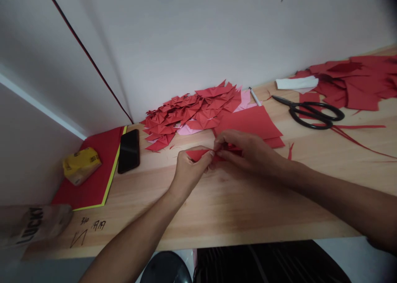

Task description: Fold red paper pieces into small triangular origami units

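My left hand (190,170) and my right hand (245,150) meet over the middle of the wooden desk (217,208). Both pinch a small folded piece of red paper (198,154) between thumb and fingers, low over the desk top. Just behind my hands lies a flat red sheet (249,121), and behind that a pile of folded red paper pieces (195,111) with some pink ones mixed in.
Black scissors (313,111) lie to the right, with red paper scraps (356,80) and a white folded slip (296,83) beyond. A pen (254,96) lies by the pile. On the left are a black phone (128,150), a red pad (96,171) and a yellow packet (81,164).
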{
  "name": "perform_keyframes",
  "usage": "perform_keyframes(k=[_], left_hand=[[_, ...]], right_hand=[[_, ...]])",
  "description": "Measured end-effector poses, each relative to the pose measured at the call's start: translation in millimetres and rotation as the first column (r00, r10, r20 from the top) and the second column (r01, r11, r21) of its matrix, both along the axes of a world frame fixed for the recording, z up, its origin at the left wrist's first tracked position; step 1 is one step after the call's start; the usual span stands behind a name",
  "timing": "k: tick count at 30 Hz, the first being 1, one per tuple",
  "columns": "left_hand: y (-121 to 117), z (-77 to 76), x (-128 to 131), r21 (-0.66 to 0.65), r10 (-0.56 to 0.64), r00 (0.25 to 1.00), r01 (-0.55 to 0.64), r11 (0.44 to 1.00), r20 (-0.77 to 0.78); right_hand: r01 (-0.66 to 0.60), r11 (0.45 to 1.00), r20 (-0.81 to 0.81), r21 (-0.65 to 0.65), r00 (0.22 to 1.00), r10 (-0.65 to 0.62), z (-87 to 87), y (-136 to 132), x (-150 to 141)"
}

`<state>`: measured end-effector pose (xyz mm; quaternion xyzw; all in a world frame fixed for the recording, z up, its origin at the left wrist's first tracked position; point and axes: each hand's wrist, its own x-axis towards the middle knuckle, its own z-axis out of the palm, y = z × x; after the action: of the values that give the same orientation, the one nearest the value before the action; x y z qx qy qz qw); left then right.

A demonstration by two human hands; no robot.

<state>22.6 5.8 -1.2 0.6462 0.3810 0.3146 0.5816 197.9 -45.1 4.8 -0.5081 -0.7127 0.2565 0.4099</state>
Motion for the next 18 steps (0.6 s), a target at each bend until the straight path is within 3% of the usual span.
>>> perform_keyframes(k=[4,9,14,16,18], left_hand=[[0.5,-0.3,-1.2,0.023,-0.009,0.999,0.008,1.000,0.043],[4.1,-1.8,-4.8,0.234,-0.052,0.998,0.059,0.971,-0.034],[5.4,-4.9,-6.9,0.388,-0.030,0.996,0.059,0.920,-0.079],[5.0,-6.0,-6.4,0.405,-0.021,0.997,0.050,0.913,-0.075],[4.0,-7.6,-5.3,0.339,-0.023,0.999,0.038,0.940,-0.048]], right_hand=[[0.037,0.994,-0.121,-0.102,0.991,-0.049,2.1,3.5,7.7],[0.033,0.979,-0.112,-0.200,0.992,-0.056,-5.3,9.5,16.2],[0.026,0.977,-0.077,-0.210,0.996,-0.043,-2.1,6.9,15.5],[0.044,0.976,-0.049,-0.213,0.997,-0.055,0.2,5.3,14.6],[0.056,0.975,-0.016,-0.215,0.998,-0.061,0.6,4.6,14.1]])
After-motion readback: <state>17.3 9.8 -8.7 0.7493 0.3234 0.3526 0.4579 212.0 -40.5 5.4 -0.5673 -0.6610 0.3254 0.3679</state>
